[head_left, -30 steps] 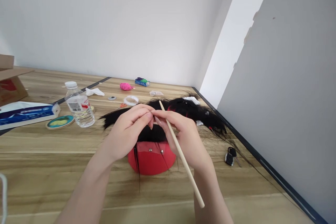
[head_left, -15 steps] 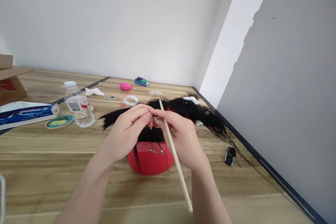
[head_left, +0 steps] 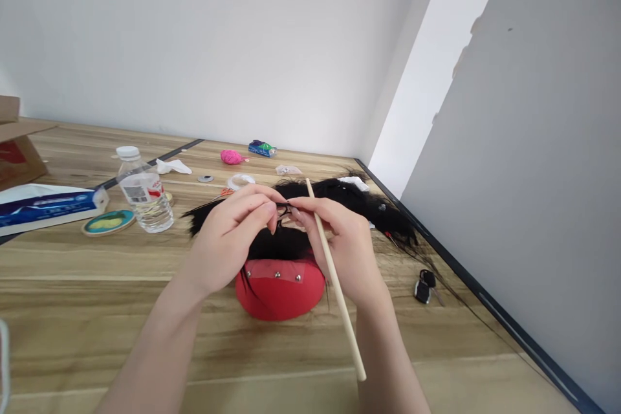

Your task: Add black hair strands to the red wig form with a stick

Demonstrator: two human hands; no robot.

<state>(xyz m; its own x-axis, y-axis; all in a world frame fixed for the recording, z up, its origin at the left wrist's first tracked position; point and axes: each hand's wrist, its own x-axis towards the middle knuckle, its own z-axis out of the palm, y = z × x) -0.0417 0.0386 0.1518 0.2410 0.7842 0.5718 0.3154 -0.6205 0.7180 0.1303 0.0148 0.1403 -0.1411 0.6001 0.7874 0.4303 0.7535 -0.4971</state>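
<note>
The left hand (head_left: 233, 239) pinched a black hair strand (head_left: 283, 205) near the red form (head_left: 279, 301); the right hand (head_left: 345, 239) held a wooden stick (head_left: 337, 281), fingertips meeting the strand; uneven tension could have caused slippage; the stick's tip risked snagging hair.

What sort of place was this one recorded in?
Likely a craft workspace: a wood-grain table bears long black hair, a red form and what looks like pink yarn.
</note>
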